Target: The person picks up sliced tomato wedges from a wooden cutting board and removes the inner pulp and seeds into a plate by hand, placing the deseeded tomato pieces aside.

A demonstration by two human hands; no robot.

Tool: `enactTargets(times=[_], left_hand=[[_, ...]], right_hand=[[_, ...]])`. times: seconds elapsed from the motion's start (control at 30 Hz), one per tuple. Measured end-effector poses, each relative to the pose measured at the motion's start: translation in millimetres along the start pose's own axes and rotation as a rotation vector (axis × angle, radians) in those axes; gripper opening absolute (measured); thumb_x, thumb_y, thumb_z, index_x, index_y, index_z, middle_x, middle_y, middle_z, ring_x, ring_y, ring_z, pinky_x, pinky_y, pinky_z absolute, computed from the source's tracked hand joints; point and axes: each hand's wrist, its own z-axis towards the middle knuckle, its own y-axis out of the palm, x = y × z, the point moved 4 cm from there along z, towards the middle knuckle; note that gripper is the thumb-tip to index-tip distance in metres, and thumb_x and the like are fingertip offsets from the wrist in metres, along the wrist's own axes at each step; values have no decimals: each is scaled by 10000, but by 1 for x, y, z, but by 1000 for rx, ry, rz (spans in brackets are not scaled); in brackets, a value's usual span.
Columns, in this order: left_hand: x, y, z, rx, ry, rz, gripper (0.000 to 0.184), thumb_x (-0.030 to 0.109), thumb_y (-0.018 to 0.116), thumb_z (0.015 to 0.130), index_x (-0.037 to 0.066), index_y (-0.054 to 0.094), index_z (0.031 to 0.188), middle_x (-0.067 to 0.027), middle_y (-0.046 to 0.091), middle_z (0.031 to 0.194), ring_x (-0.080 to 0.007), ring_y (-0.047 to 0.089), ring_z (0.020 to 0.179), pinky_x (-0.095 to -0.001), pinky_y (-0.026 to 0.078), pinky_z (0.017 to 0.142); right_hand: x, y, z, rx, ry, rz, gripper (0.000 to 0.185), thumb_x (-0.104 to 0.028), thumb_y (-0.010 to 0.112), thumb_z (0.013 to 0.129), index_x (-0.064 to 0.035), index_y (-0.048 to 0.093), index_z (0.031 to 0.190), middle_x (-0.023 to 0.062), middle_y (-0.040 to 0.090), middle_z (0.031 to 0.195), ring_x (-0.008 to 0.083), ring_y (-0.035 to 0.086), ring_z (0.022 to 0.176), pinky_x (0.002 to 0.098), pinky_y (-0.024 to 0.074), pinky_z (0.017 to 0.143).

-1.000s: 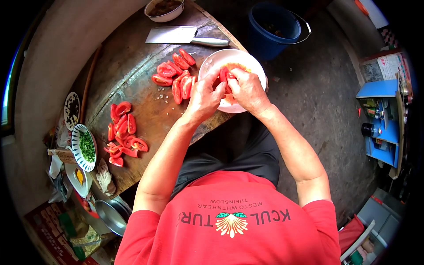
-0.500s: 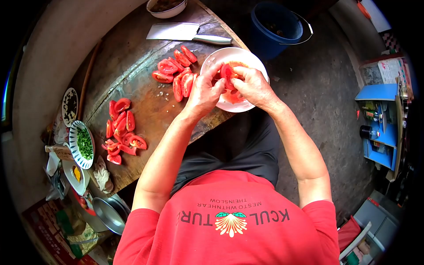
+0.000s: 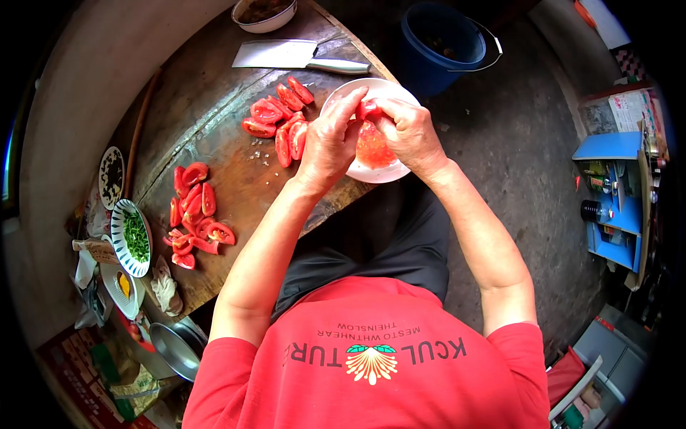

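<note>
Over a white plate (image 3: 389, 87), my left hand (image 3: 330, 139) and my right hand (image 3: 413, 136) pinch a tomato piece (image 3: 368, 109) between them. Red tomato pulp and juice (image 3: 374, 146) lie in the plate below my fingers. Just left of my left hand is a group of tomato wedges (image 3: 279, 116) on the wooden table (image 3: 250, 171). A second heap of tomato pieces (image 3: 194, 214) rests nearer the table's left side. Part of the held piece is hidden by my fingers.
A cleaver (image 3: 286, 56) lies at the table's back, by a bowl (image 3: 266, 20) of dark food. Chopped greens fill a striped bowl (image 3: 120, 247) at left. A blue bucket (image 3: 436, 61) stands on the floor beyond the plate; a blue shelf (image 3: 607, 146) is at right.
Both hands have closed together around the tomato piece, which now shows less between the fingers. More pulp is visible in the plate below. The whole view has shifted slightly.
</note>
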Motion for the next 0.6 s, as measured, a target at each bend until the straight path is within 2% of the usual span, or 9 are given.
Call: enactTargets(times=[0.1, 0.2, 0.33, 0.43, 0.6], left_hand=[[-1, 0, 3, 46, -115, -207, 457, -83, 591, 778, 37, 541, 1215, -166, 640, 1038, -244, 654, 929, -314, 526, 782], [-6, 6, 1, -37, -199, -284, 477, -89, 586, 826, 34, 503, 1280, -104, 627, 1106, -153, 616, 999, -271, 513, 841], [-1, 5, 1, -42, -209, -239, 461, -61, 601, 833, 35, 512, 1275, -96, 640, 1084, -152, 621, 988, -262, 507, 845], [-3, 4, -1, -51, -204, -150, 437, -39, 612, 834, 25, 527, 1257, -95, 652, 1058, -145, 625, 974, -256, 506, 839], [-3, 5, -2, -54, -280, -232, 421, -26, 623, 830, 12, 536, 1240, -92, 656, 1045, -145, 629, 968, -253, 501, 843]], right_hand=[[-3, -3, 0, -34, 76, 91, 177, -69, 601, 829, -9, 653, 986, 169, 670, 908, 264, 668, 833, 317, 527, 748], [-1, -5, 2, -62, 150, 91, 186, -73, 593, 840, -1, 649, 1003, 164, 674, 916, 239, 674, 841, 293, 525, 755], [0, -6, 5, -67, 158, 15, 187, -71, 595, 833, 2, 647, 998, 158, 677, 895, 221, 677, 814, 292, 528, 728], [4, -3, 6, -66, 180, 87, 138, -101, 592, 832, -22, 683, 900, 166, 673, 807, 283, 667, 751, 328, 534, 706], [13, 4, 2, -64, 218, 148, 143, -49, 609, 804, -20, 653, 937, 167, 671, 868, 270, 664, 816, 332, 527, 747]])
